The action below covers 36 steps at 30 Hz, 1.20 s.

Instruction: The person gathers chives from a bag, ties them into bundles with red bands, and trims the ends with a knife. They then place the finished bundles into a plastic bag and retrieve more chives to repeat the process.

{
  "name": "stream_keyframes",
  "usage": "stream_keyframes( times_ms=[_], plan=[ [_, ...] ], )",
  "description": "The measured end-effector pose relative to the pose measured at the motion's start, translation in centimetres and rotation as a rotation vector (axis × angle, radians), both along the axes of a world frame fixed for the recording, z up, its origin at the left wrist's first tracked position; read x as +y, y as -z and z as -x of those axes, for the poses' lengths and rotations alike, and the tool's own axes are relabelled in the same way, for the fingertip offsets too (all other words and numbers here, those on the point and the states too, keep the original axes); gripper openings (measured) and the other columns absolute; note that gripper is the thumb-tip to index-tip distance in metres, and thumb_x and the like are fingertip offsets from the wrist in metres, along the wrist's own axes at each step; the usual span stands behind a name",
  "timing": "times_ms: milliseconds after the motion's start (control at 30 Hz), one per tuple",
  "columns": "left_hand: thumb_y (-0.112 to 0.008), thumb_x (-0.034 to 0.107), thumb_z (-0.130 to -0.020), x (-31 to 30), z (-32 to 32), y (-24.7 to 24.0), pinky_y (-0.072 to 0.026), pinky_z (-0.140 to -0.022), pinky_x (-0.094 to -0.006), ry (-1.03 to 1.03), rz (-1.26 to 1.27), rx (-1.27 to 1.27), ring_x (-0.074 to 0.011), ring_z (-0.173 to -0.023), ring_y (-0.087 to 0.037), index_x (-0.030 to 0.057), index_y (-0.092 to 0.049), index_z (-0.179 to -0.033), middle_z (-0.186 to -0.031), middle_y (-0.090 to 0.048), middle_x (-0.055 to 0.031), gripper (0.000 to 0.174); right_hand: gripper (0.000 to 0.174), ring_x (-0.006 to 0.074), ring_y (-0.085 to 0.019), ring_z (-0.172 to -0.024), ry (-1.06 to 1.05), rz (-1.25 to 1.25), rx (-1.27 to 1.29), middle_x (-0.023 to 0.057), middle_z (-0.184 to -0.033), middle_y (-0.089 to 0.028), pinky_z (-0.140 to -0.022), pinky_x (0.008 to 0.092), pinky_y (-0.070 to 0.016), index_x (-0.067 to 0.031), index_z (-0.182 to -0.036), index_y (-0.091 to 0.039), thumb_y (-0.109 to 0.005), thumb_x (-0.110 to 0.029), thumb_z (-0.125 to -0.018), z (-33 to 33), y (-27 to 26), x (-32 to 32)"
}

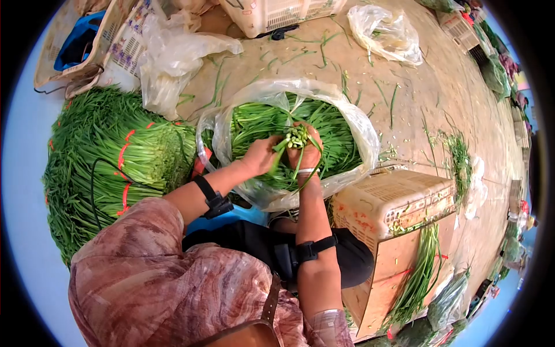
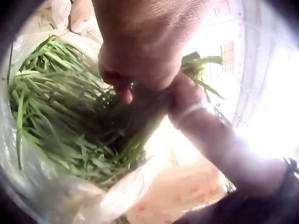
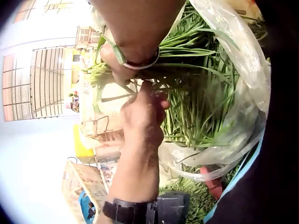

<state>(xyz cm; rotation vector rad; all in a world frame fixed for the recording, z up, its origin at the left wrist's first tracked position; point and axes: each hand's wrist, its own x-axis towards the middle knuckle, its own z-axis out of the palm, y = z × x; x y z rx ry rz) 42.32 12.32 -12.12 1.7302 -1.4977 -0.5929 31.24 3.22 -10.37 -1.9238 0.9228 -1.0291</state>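
My right hand (image 1: 309, 151) grips a bunch of garlic chives (image 1: 297, 136) above an open plastic bag (image 1: 370, 130), the pale cut ends facing up. A long green leaf loops over the back of that hand. Close against the bunch's left side, my left hand (image 1: 259, 155) has its fingers curled and pinches a loose chive leaf (image 1: 278, 151). More chives (image 1: 338, 130) fill the bag below both hands. In the right wrist view the left hand (image 3: 142, 114) sits just beside the right hand (image 3: 119, 65); its fingertips are partly hidden.
At left lies a big pile of chives (image 1: 153, 141) tied with red bands. An upturned crate (image 1: 393, 194) stands at right, chives (image 1: 425, 260) hanging along its side. Plastic sheets (image 1: 167, 63) and another plastic bag (image 1: 384, 34) lie beyond the bag, with scraps on the floor.
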Motion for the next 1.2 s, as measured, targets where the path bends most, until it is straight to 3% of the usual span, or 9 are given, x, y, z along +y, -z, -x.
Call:
stream_keyframes(
  times_ms=[100, 400, 633, 733, 800, 833, 1067, 1133, 1200],
  plan=[
    [-0.053, 0.011, -0.081, -0.7, -0.8, 0.0, -0.0453, -0.054, -0.0276, -0.082, -0.087, 0.348, -0.0123, -0.065, -0.055, 0.0004, -0.052, -0.106, -0.085, -0.061, -0.0092, 0.027, 0.034, 0.0322, -0.056, -0.084, 0.006, -0.029, 0.029, 0.0112, -0.087, -0.061, -0.074, 0.041, -0.0424, -0.0099, -0.092, -0.06, -0.069, -0.017, -0.061, -0.2, 0.5, -0.1],
    [-0.057, 0.002, -0.071, -3.0, -2.3, -2.8, -0.0443, -0.063, -0.032, 0.01, -0.166, 0.12, -0.0267, -0.067, -0.055, -0.0012, -0.052, -0.091, -0.077, -0.056, -0.0138, 0.021, 0.036, 0.0355, -0.057, -0.087, -0.227, -0.04, 0.036, 0.0124, -0.091, -0.061, -0.075, 0.0395, -0.0475, -0.0073, -0.092, -0.06, -0.068, -0.007, -0.057, 0.2, -0.3, -1.6],
    [-0.062, 0.007, -0.068, -4.5, -2.3, -5.4, -0.0455, -0.072, -0.0438, 0.168, -0.097, -0.097, -0.0441, -0.085, -0.055, -0.0044, -0.014, -0.133, -0.092, -0.055, -0.0291, 0.081, 0.057, 0.0358, -0.059, -0.087, -0.274, -0.07, -0.021, 0.0161, -0.097, -0.06, -0.074, 0.0394, -0.049, -0.0064, -0.11, -0.05, -0.072, -0.008, -0.057, 0.3, 1.2, -2.2],
    [-0.061, 0.006, -0.068, -5.2, -2.8, -6.8, -0.0458, -0.074, -0.0431, 0.266, -0.071, -0.096, -0.0439, -0.085, -0.055, -0.0047, -0.011, -0.135, -0.095, -0.054, -0.0299, 0.084, 0.066, 0.0359, -0.06, -0.086, -0.31, -0.141, 0.025, 0.0164, -0.095, -0.061, -0.074, 0.0388, -0.0498, -0.0066, -0.118, -0.046, -0.073, -0.008, -0.057, 0.1, 1.4, -2.1],
    [-0.059, 0.006, -0.07, -6.1, -2.9, -6.7, -0.0454, -0.073, -0.0435, 0.283, -0.087, -0.132, -0.044, -0.084, -0.055, -0.0016, -0.008, -0.138, -0.093, -0.055, -0.029, 0.085, 0.056, 0.0147, -0.057, -0.083, -0.308, -0.761, -0.496, 0.0042, -0.097, -0.059, -0.074, 0.0278, -0.0475, -0.0054, -0.121, -0.043, -0.068, -0.011, -0.071, -1.1, 3.6, -2.5],
    [-0.059, 0.005, -0.07, -6.6, -2.8, -7.5, -0.045, -0.072, -0.0441, 0.358, -0.183, -0.136, -0.044, -0.083, -0.055, 0.0008, -0.009, -0.139, -0.091, -0.056, -0.0284, 0.085, 0.053, 0.0157, -0.059, -0.08, -0.252, -0.421, -0.277, 0.005, -0.096, -0.061, -0.072, 0.0284, -0.048, -0.0063, -0.118, -0.045, -0.069, -0.013, -0.072, -0.6, 4.0, -2.5],
    [-0.054, 0.005, -0.069, -6.7, -4.4, -10.3, -0.0452, -0.069, -0.0281, 0.487, -0.501, -0.041, -0.0234, -0.079, -0.06, 0.0023, -0.027, -0.135, -0.108, -0.056, -0.0217, 0.072, 0.03, 0.018, -0.061, -0.075, -0.164, -0.608, -0.361, 0.005, -0.086, -0.065, -0.07, 0.0278, -0.0484, -0.0081, -0.098, -0.056, -0.068, -0.014, -0.071, 0.2, 1.6, -1.8],
    [-0.056, 0.009, -0.069, -5.6, -4.8, -7.3, -0.0466, -0.08, -0.0353, 0.05, -0.107, 0.345, -0.0316, -0.09, -0.057, 0.0034, -0.03, -0.134, -0.096, -0.058, -0.0194, 0.07, 0.03, 0.0163, -0.062, -0.076, -0.117, -0.427, -0.241, 0.004, -0.086, -0.065, -0.069, 0.0271, -0.0483, -0.0078, -0.098, -0.056, -0.068, -0.014, -0.071, 0.2, 1.5, -1.8],
    [-0.058, 0.013, -0.071, -3.7, -2.9, -3.7, -0.0344, -0.097, -0.044, -0.101, -0.221, -0.355, -0.0347, -0.121, -0.039, -0.0019, -0.03, -0.132, -0.131, -0.036, -0.0231, 0.069, 0.02, 0.0177, -0.059, -0.074, -0.252, -0.568, -0.366, 0.0067, -0.086, -0.061, -0.067, 0.0288, -0.0495, -0.0006, -0.096, -0.056, -0.057, -0.016, -0.084, 0.3, 0.8, -1.7]
  ],
)
